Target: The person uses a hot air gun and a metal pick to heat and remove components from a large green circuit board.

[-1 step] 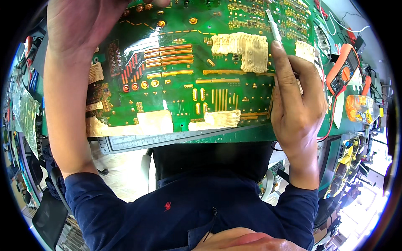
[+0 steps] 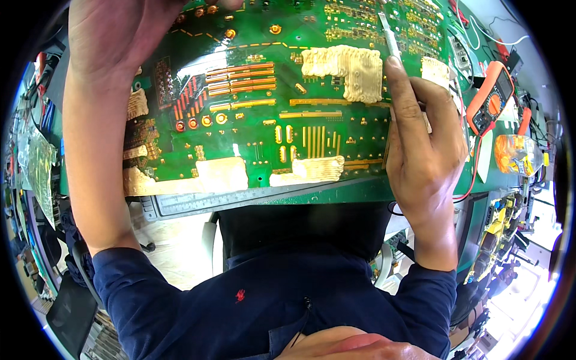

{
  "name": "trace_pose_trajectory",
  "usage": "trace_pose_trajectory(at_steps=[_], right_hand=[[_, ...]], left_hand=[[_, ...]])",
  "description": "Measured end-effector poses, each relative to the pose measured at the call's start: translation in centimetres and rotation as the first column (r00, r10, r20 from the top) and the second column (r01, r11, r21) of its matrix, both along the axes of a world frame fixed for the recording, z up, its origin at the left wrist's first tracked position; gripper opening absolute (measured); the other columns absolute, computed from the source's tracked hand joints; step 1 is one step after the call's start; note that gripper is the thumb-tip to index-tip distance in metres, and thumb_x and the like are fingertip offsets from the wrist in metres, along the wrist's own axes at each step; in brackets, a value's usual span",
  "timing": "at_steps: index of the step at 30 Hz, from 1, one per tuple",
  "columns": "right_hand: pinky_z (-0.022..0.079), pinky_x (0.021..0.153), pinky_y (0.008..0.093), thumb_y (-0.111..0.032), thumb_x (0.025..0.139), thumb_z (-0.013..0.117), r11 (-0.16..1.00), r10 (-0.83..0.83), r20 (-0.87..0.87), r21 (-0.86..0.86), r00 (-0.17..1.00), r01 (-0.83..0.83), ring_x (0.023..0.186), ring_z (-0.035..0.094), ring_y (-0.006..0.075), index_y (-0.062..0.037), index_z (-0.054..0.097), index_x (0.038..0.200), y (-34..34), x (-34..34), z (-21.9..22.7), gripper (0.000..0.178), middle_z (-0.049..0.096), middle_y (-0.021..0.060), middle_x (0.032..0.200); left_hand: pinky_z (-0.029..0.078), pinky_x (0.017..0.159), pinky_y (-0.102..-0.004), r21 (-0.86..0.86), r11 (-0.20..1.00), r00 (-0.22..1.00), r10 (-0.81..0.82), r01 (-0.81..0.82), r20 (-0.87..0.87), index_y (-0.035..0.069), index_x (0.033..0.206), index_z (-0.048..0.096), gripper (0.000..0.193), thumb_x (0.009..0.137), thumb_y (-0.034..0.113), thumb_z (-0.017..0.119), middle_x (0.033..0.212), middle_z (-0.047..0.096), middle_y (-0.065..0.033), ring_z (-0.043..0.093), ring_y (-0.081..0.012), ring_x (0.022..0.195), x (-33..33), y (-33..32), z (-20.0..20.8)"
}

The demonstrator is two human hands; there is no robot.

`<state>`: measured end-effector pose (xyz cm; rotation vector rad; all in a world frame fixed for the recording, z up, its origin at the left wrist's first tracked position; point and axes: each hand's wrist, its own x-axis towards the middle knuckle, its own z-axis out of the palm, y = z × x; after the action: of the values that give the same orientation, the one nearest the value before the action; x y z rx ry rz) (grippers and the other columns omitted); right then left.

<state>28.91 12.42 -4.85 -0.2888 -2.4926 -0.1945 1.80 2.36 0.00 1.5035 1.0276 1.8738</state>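
A large green circuit board lies before me, with gold and copper tracks and several patches of cream-coloured, ridged coating. On its right side, my right hand is closed round a slim silver knife-like tool. The index finger is stretched along the tool, which points away from me over rows of small gold parts. The upper edge of the view cuts off the tool's tip. At the far left, my left hand is over the board; its fingers are mostly out of view, so what they hold is hidden.
A grey steel ruler lies along the board's near edge. Right of the board are an orange multimeter with a red lead, and a clear bottle with an orange label. A clear plastic sheet hangs at the left.
My right hand and the tool have shifted very slightly left and toward the far side. The board appears a touch further left. My left hand stays in place.
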Motion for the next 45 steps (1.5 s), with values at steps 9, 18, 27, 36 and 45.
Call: trace_pose_trajectory(at_steps=[9,18,27,36,45], right_hand=[[0.054,0.068,0.0356,0.008,0.075,0.068,0.993,0.068,-0.132,-0.087,0.989,-0.08,0.079,0.065,0.0265,-0.0018,0.07,0.121,0.5,0.0,-0.2,0.048,0.065,0.0126,0.095],[0.054,0.068,0.0363,0.008,0.074,0.069,0.999,0.033,-0.089,0.022,0.996,-0.031,0.079,0.065,0.0266,-0.0058,0.07,0.122,0.5,-0.1,-0.3,0.05,0.065,0.0109,0.096],[0.051,0.069,0.029,0.005,0.089,0.064,0.949,0.15,-0.31,-0.22,0.939,-0.225,0.077,0.064,0.0192,0.0013,0.069,0.118,1.9,0.4,0.6,0.03,0.067,0.013,0.093],[0.04,0.069,0.0279,-0.009,0.097,0.063,0.361,-0.102,-0.541,-0.802,0.835,-0.476,0.082,0.054,0.0171,0.0167,0.065,0.108,10.1,2.0,6.8,0.028,0.058,0.0088,0.085],[0.041,0.051,0.0202,-0.024,0.1,0.064,0.835,-0.086,-0.564,-0.49,0.821,-0.25,0.054,0.053,0.007,-0.0013,0.064,0.09,5.3,-5.8,5.0,0.024,0.061,0.0019,0.067]], left_hand=[[0.057,0.042,-0.0251,0.006,0.997,0.99,0.083,-0.083,-0.115,-0.013,0.117,0.061,0.072,0.104,0.054,0.039,0.075,0.072,-0.0179,0.067,-0.0167,0.048,0.1,0.1,0.4],[0.057,0.043,-0.0236,0.01,0.997,0.994,0.082,-0.082,-0.067,-0.013,0.117,0.061,0.071,0.105,0.052,0.037,0.068,0.07,-0.016,0.067,-0.0158,0.048,0.5,0.0,0.3],[0.057,0.045,-0.0249,0.024,0.993,0.989,0.116,-0.114,-0.091,-0.012,0.117,0.061,0.071,0.103,0.054,0.041,0.074,0.071,-0.0165,0.069,-0.017,0.052,0.9,-0.4,0.4],[0.057,0.046,-0.0259,0.028,0.984,0.984,0.179,-0.178,-0.024,-0.014,0.117,0.061,0.074,0.1,0.057,0.046,0.08,0.072,-0.0177,0.068,-0.0184,0.051,0.7,0.3,0.4],[0.057,0.044,-0.0275,-0.053,0.991,0.992,0.122,-0.123,-0.008,-0.013,0.129,0.054,0.073,0.1,0.054,0.048,0.082,0.071,-0.0183,0.068,-0.0181,0.052,-0.7,0.1,-0.3]])
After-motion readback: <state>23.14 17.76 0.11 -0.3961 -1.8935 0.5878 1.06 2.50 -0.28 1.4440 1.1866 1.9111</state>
